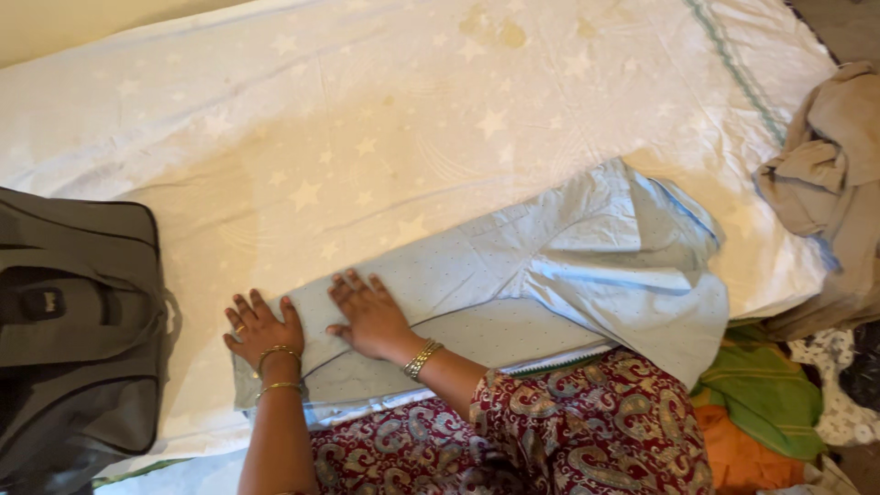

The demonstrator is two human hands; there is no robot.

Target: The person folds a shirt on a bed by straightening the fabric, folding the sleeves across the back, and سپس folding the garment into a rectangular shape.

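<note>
Pale blue dotted shirt [550,275] laid flat, partly folded, left hand [261,330] & right hand [368,313] pressing it, grip wide, fingers spread

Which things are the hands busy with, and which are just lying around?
In use:
- left hand and right hand, both flat on the light blue garment
- star-patterned sheet under it

Lying about:
- grey bag
- beige cloth
- green and orange clothes
</note>
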